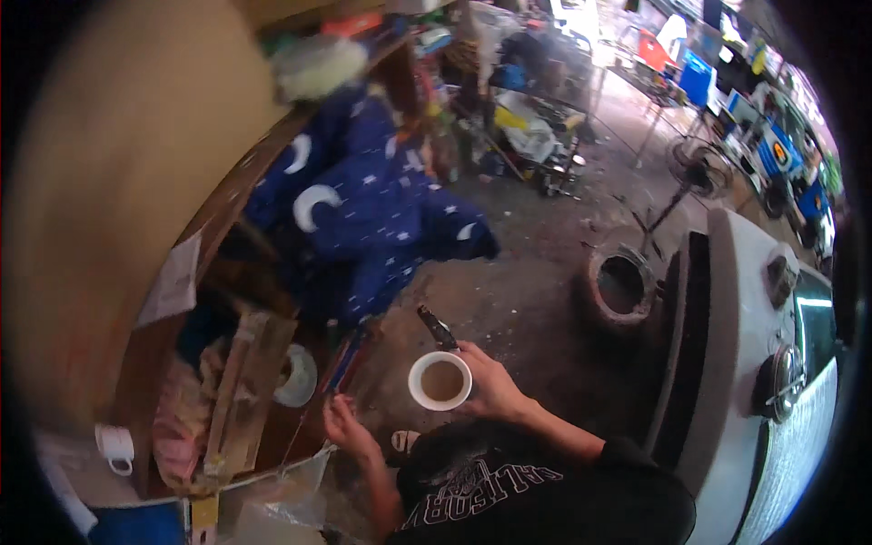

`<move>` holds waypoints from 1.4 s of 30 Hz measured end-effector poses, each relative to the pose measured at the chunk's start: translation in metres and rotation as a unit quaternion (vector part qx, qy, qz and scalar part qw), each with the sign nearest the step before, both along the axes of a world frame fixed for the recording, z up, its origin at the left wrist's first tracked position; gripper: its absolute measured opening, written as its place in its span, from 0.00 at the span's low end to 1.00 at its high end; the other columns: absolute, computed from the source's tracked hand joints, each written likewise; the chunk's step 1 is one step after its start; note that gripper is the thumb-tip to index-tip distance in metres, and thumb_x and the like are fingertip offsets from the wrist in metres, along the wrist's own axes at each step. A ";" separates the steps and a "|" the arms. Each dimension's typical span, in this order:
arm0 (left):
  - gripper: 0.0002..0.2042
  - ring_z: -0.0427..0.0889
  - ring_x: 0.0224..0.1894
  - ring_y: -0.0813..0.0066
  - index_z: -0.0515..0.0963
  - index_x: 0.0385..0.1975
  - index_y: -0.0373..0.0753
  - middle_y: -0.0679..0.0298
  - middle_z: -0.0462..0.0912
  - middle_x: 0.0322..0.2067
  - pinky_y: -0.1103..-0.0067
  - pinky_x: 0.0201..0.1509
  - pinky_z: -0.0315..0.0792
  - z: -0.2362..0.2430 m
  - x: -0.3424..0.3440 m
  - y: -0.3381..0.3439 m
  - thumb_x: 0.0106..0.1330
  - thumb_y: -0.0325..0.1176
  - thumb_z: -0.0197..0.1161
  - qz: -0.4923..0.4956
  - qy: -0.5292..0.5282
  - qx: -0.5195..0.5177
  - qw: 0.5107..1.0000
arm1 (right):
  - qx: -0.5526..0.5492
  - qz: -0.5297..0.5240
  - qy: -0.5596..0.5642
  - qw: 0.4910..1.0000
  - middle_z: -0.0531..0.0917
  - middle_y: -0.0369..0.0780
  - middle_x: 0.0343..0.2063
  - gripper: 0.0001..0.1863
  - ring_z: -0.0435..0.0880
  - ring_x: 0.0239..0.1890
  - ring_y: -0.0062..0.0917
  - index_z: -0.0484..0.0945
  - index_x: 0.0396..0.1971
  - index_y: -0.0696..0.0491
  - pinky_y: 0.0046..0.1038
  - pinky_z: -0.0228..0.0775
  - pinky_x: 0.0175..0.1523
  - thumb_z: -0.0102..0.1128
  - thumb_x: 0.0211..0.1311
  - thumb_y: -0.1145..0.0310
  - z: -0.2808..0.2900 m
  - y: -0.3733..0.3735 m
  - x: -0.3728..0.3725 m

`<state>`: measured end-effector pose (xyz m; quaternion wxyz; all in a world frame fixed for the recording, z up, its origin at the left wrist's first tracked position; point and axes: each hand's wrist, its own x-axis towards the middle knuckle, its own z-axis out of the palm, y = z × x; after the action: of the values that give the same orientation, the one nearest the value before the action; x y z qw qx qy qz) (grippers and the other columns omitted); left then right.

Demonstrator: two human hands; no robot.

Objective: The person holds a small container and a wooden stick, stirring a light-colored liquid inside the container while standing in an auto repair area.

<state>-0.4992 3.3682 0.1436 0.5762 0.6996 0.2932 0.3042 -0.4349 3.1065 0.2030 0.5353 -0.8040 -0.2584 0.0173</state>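
Observation:
In my right hand [490,381] is a white cup [416,380], with the fingers closed round its right side. A light brown drink [441,381] fills part of it. Just beyond the cup shows a dark, narrow object [436,325]; whether it touches my fingers I cannot tell. My left hand [349,429] is raised to the left of the cup, beside the edge of a wooden cabinet. Its fingers are loosely bent and a little apart, with nothing seen in them. Close to its fingertips are thin blue and red sticks [345,365].
A dark blue cloth with moons and stars [363,213] hangs over the cabinet. On the left stand an open wooden compartment [245,391] and a white mug [115,449]. To the right are a round pot-like container [625,283], a pale counter [731,345] and a standing fan [699,168].

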 end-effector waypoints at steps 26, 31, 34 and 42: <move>0.09 0.71 0.24 0.87 0.77 0.41 0.37 0.71 0.77 0.27 0.83 0.29 0.68 -0.052 0.567 -0.528 0.70 0.36 0.63 -0.597 0.148 -0.075 0.785 | -0.011 -0.538 0.043 0.842 0.75 0.49 0.57 0.36 0.74 0.61 0.44 0.74 0.56 0.54 0.38 0.71 0.61 0.78 0.43 0.65 -0.052 -0.469 0.277; 0.31 0.75 0.34 0.87 0.75 0.58 0.36 0.67 0.81 0.50 0.86 0.32 0.71 0.029 0.637 -0.665 0.52 0.29 0.78 -0.821 0.129 -0.037 0.555 | -0.028 -0.583 -0.004 0.812 0.76 0.50 0.55 0.35 0.74 0.61 0.47 0.74 0.56 0.55 0.39 0.71 0.60 0.77 0.44 0.66 -0.054 -0.549 0.373; 0.43 0.78 0.42 0.81 0.70 0.64 0.37 0.64 0.76 0.57 0.83 0.37 0.75 0.063 0.674 -0.737 0.44 0.33 0.83 -0.865 0.070 0.024 0.496 | -0.029 -0.595 -0.011 0.803 0.76 0.50 0.55 0.35 0.74 0.60 0.48 0.74 0.56 0.55 0.39 0.72 0.59 0.77 0.44 0.66 -0.060 -0.598 0.433; 0.48 0.78 0.58 0.60 0.66 0.65 0.38 0.55 0.77 0.56 0.68 0.61 0.72 0.049 0.817 -0.916 0.40 0.35 0.85 -0.838 -0.130 0.180 0.499 | 0.023 -0.586 0.016 0.810 0.72 0.51 0.60 0.39 0.74 0.61 0.50 0.71 0.59 0.54 0.42 0.72 0.60 0.78 0.42 0.65 -0.053 -0.746 0.602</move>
<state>0.3180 2.4519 0.1929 0.4550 0.6588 -0.5692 -0.1872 0.1668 2.3607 0.1500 0.4668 -0.7898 0.2701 -0.2923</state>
